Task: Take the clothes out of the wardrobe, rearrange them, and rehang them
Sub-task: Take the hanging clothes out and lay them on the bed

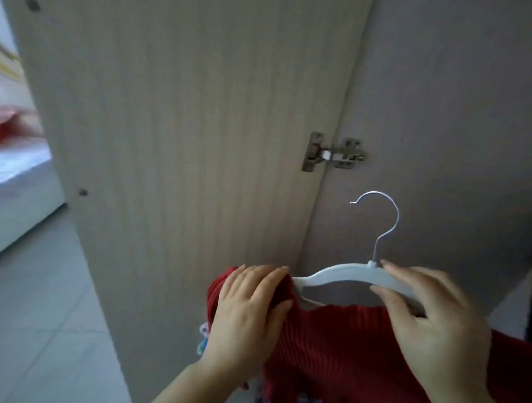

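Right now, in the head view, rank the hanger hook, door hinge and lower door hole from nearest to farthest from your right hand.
1. hanger hook, just above the right hand.
2. door hinge, higher, to the left.
3. lower door hole, far left.

I count two hands of mine: my left hand [248, 315] on the left and my right hand [429, 321] on the right. Near me there is one white hanger [346, 273] with a single metal hook [397, 218], and one red ribbed garment [344, 354]. Farther off stands one wardrobe door [186, 123], with one metal hinge [332, 154] at its right edge and two small round holes: an upper hole [32, 3] far left and a lower hole [83, 192] nearer. The pastel bits by my left wrist are too blurred to count.
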`<state>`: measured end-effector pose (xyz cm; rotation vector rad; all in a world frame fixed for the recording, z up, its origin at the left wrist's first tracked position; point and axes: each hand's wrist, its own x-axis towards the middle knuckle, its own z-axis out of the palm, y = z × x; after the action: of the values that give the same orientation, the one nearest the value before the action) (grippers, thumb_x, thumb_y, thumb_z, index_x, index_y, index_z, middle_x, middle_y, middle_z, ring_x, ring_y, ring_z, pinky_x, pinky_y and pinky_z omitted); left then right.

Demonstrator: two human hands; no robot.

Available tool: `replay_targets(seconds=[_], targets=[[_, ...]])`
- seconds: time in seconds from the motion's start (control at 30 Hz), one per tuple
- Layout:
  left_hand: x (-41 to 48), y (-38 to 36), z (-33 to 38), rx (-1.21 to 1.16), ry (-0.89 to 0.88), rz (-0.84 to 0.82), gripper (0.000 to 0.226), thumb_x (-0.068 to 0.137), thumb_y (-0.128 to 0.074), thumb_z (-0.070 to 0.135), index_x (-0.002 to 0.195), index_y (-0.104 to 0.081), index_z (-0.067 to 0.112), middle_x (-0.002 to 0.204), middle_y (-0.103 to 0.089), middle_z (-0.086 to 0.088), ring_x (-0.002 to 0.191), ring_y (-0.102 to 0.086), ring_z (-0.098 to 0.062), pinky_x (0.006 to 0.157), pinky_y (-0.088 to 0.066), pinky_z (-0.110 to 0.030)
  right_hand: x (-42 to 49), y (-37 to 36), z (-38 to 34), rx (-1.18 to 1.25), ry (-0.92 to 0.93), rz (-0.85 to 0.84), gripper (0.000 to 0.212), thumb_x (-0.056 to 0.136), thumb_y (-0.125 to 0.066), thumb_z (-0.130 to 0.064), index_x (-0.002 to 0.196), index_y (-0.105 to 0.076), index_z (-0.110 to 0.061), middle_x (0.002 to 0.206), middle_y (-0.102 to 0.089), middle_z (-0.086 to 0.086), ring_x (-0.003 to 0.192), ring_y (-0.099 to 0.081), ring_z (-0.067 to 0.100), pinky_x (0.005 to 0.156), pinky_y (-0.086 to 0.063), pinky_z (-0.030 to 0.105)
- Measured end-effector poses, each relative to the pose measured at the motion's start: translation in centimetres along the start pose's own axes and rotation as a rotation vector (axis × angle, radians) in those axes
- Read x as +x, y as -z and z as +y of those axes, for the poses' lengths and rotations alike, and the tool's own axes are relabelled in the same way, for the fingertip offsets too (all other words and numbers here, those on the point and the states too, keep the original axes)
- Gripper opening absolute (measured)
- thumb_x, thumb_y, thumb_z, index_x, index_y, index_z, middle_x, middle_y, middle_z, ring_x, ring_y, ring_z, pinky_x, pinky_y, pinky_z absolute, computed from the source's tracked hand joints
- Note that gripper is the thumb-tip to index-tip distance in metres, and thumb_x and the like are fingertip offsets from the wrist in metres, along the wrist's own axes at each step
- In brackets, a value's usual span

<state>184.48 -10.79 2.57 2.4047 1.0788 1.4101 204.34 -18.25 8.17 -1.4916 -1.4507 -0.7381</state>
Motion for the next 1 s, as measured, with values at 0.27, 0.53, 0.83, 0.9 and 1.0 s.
replay_targets(seconds=[0.27,0.53,0.83,0.9,1.0], targets=[[-7.7,12.1,-8.0,0.262,0.27,0.14,0.032,0.086,-0.048,0.037,0.117,-0.049,0.029,0.109,-0.061,0.006,0.104,-0.052,-0.01,0.096,-0.043,-0.039,-2.4,-9.4,-12.9,0.352,0.118,-0.118,0.029,0.079,-0.061,-0.035,0.094,-0.074,-0.015,0.084,-0.068,0.003,0.079,-0.054,0.01,0.062,-0.042,0.024],[-14.7,25.2,-15.9,0.457,0.483,0.311,0.028,0.088,-0.047,0.037,0.114,-0.054,0.029,0.109,-0.061,0.011,0.106,-0.053,-0.007,0.106,-0.03,-0.035,-4.2,-17.2,-29.8,0.644,0.157,-0.308,0.028,0.069,-0.07,-0.031,0.094,-0.073,-0.02,0.087,-0.06,-0.009,0.071,-0.049,0.013,0.055,-0.039,0.021],[-21.0,39.9,-26.9,0.618,0.656,0.508,0.024,0.087,-0.049,0.035,0.105,-0.061,0.026,0.102,-0.063,0.01,0.1,-0.052,-0.005,0.094,-0.044,-0.051,-6.2,-25.6,-50.4,0.799,0.293,-0.453,0.033,0.064,-0.067,-0.03,0.093,-0.074,-0.016,0.076,-0.064,0.001,0.057,-0.048,0.008,0.058,-0.035,0.012],[-22.1,42.5,-28.9,0.653,0.695,0.544,0.025,0.087,-0.049,0.035,0.102,-0.065,0.023,0.1,-0.064,0.009,0.098,-0.052,-0.005,0.091,-0.046,-0.051,-6.7,-27.3,-54.1,0.84,0.335,-0.476,0.034,0.064,-0.068,-0.029,0.094,-0.073,-0.015,0.076,-0.064,0.002,0.057,-0.049,0.009,0.06,-0.034,0.011],[-23.6,45.8,-31.6,0.711,0.748,0.572,0.028,0.088,-0.047,0.036,0.1,-0.067,0.021,0.099,-0.065,0.008,0.096,-0.056,-0.009,0.091,-0.046,-0.05,-7.3,-30.2,-58.9,0.923,0.372,-0.516,0.033,0.065,-0.068,-0.028,0.098,-0.068,-0.022,0.078,-0.064,0.001,0.06,-0.05,0.008,0.057,-0.032,0.007]])
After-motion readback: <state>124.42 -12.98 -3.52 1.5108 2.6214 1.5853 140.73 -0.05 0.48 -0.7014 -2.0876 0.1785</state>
